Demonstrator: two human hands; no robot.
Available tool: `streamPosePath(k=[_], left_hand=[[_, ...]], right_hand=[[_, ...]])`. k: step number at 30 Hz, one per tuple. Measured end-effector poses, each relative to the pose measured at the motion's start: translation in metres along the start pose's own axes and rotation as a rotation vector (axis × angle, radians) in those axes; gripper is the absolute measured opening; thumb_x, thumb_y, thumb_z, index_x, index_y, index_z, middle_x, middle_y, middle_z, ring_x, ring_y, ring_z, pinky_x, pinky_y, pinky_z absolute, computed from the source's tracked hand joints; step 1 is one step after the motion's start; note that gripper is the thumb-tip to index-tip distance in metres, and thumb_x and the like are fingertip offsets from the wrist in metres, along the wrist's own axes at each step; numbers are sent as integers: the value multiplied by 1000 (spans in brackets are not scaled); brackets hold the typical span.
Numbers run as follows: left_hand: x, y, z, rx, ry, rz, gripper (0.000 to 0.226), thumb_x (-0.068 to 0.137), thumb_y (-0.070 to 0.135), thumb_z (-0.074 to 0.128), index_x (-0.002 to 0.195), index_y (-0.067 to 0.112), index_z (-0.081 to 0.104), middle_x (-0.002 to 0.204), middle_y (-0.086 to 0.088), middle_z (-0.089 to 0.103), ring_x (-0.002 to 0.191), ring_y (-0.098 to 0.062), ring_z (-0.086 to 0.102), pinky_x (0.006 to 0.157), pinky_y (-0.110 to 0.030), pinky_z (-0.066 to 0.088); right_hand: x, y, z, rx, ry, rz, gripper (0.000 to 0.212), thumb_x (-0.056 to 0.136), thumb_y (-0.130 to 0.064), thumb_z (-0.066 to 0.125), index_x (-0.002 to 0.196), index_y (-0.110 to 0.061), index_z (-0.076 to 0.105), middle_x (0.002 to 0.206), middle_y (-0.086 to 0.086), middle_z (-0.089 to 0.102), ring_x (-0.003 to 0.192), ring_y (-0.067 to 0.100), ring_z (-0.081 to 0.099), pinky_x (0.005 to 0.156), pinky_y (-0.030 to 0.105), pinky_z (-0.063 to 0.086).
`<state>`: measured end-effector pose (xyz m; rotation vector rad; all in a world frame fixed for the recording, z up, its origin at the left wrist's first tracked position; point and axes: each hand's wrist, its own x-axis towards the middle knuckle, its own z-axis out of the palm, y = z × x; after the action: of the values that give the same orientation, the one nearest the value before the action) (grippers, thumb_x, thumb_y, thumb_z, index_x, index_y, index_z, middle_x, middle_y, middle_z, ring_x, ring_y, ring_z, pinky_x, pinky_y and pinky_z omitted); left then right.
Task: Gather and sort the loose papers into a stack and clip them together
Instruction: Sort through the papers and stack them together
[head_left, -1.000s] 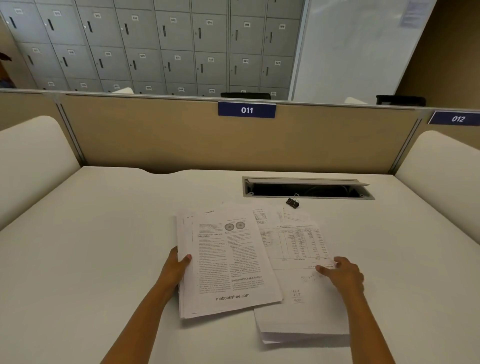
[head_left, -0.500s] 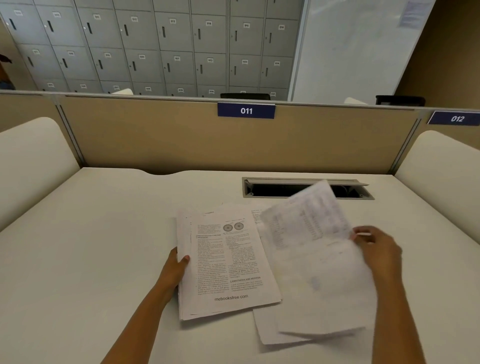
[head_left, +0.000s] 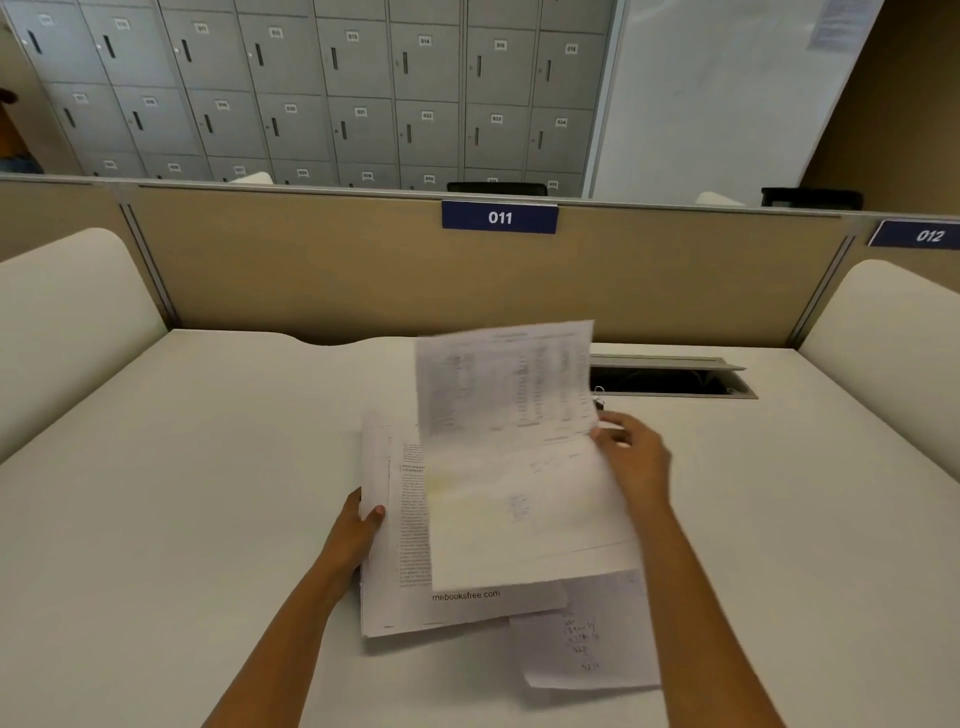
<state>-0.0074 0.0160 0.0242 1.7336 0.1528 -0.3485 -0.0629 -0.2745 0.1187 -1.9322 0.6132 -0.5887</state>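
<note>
Now the right hand (head_left: 631, 457) fingers pinch the table sheet (head_left: 514, 452), swung over the left-held stack (head_left: 405, 561).

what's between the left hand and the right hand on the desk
The stack of printed papers, gripped at its left edge by the left hand, and over it the sheet pinched by the right hand, head view.
</note>
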Motion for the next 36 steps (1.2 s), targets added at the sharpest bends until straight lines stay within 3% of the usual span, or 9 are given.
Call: streamPosePath(k=[7, 13, 19, 23, 27, 30, 33, 36], left_hand=[[-2, 1, 4, 44, 58, 34, 50, 98, 28, 34, 144, 13, 23, 147, -12, 36, 131, -33, 38, 108, -48, 33], [-5, 2, 5, 64, 79, 29, 52, 98, 34, 31, 144, 14, 23, 149, -11, 34, 134, -33, 35, 110, -51, 29], [-8, 7, 6, 101, 77, 17, 51, 97, 36, 32, 143, 15, 25, 147, -11, 37, 132, -34, 39, 107, -51, 33], [-10, 9, 4, 101, 59, 37, 49, 97, 34, 34, 141, 14, 28, 144, -11, 41, 126, -33, 46, 104, -51, 39], [-10, 10, -1, 23, 14, 19, 47, 95, 29, 43, 139, 17, 31, 141, -9, 44, 120, -32, 51, 99, -51, 44], [-11, 11, -6, -101, 14, -38, 46, 95, 23, 47, 139, 16, 33, 136, -10, 49, 111, -32, 56, 91, -50, 49], [-11, 13, -10, -168, -4, -85, 43, 95, 19, 46, 137, 14, 37, 128, -11, 54, 93, -25, 61, 70, -36, 53], [-9, 17, -14, -158, -59, -157, 42, 95, 18, 45, 136, 11, 39, 130, -16, 54, 84, -21, 61, 63, -30, 49]], right_hand=[[-20, 37, 67, -108, -161, 90, 33, 90, -2, 53, 123, -3, 58, 119, 16, 63, 107, 27, 59, 93, 28, 44], [-33, 53, 82, -298, -232, 100, 44, 96, -15, 46, 138, -7, 41, 141, 13, 45, 131, 28, 41, 108, 35, 34], [-52, 53, 93, -329, -380, 17, 43, 95, -15, 46, 137, -7, 42, 140, 8, 47, 131, 23, 41, 110, 31, 34], [-55, 42, 96, -282, -478, 30, 44, 97, -13, 42, 140, -6, 35, 146, 8, 39, 137, 23, 32, 112, 29, 25], [-51, 39, 85, -179, -518, 75, 48, 96, -12, 45, 143, -9, 33, 148, 7, 37, 137, 22, 34, 112, 30, 27], [-48, 43, 74, -54, -504, 162, 55, 93, -19, 53, 144, -15, 32, 147, 5, 39, 131, 21, 42, 106, 34, 35], [-47, 45, 65, 42, -483, 225, 60, 88, -28, 60, 142, -16, 34, 142, 4, 45, 119, 20, 51, 96, 31, 42], [-46, 41, 57, 140, -599, 378, 53, 88, -28, 61, 135, -11, 43, 123, 3, 59, 91, 11, 60, 72, 19, 50]])
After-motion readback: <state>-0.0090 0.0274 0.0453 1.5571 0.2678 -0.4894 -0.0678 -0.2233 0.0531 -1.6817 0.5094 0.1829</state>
